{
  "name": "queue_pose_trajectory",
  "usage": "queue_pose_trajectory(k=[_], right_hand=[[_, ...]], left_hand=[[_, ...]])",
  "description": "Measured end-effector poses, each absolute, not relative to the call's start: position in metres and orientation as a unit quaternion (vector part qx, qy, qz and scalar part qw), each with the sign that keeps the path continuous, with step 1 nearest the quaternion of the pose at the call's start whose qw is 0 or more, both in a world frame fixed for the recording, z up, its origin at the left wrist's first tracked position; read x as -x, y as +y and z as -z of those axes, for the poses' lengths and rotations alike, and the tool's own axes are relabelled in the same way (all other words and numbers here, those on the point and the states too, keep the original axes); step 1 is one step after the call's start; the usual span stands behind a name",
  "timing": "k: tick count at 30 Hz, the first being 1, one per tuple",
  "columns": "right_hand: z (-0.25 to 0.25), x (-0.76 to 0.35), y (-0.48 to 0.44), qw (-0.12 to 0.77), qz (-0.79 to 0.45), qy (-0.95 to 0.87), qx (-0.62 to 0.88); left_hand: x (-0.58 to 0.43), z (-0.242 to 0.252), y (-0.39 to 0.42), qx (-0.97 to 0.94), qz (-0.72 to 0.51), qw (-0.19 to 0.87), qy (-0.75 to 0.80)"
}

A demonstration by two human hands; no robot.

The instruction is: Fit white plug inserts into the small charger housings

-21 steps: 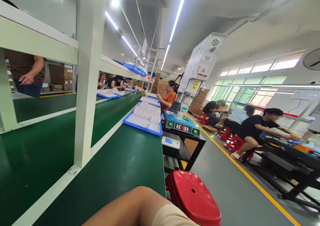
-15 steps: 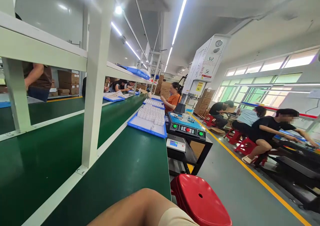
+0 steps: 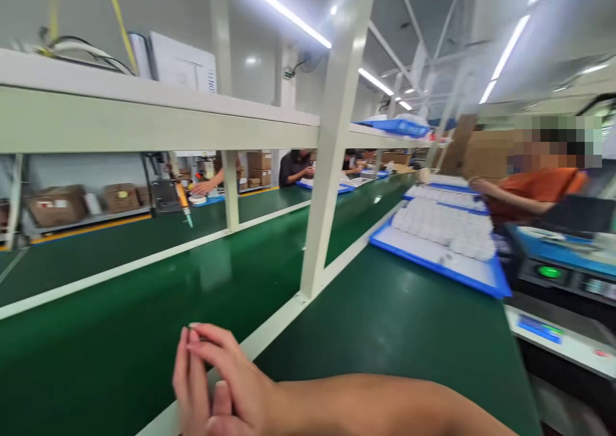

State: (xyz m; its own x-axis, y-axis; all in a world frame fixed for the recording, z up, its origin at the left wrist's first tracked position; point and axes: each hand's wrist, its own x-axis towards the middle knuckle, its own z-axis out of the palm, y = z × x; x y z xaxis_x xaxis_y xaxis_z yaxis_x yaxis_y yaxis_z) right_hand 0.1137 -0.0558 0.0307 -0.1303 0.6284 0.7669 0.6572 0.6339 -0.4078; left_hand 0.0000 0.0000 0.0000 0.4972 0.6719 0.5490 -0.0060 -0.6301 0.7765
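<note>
Idle moment, nothing picked yet. Right hand (image 3: 240,391) and left hand (image 3: 185,384) pressed together near edge of green desk (image 3: 385,320), fingers flat, grip empty. White parts (image 3: 447,227) sit in blue tray (image 3: 433,270), far right; picking one means a long reach.

A dark green tabletop (image 3: 394,320) is crossed by a white frame post (image 3: 332,166). A blue tray (image 3: 447,269) carries rows of white parts (image 3: 443,224). A co-worker wears an orange shirt (image 3: 543,185). A round button (image 3: 549,271) glows green. Brown cardboard boxes (image 3: 58,205) line the wall.
</note>
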Motion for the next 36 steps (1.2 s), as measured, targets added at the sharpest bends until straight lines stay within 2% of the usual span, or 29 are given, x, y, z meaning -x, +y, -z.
queue_pose_trajectory(k=[3,9,26,32,36], right_hand=[[-0.034,-0.113,-0.057,0.514,-0.012,-0.750,0.416],[-0.039,-0.105,-0.059,0.545,-0.033,-0.726,0.418],[-0.039,-0.109,-0.059,0.520,-0.038,-0.755,0.398],[-0.040,-0.109,-0.056,0.514,-0.026,-0.754,0.409],[-0.033,-0.111,-0.053,0.506,-0.039,-0.723,0.468]], left_hand=[[-0.009,0.004,-0.004,-0.770,-0.503,0.327,0.219],[-0.009,-0.001,-0.012,-0.750,-0.523,0.353,0.198],[-0.003,-0.010,-0.009,-0.761,-0.541,0.318,0.165],[-0.003,-0.005,-0.005,-0.749,-0.526,0.369,0.162],[-0.006,0.002,0.003,-0.725,-0.459,0.476,0.193]])
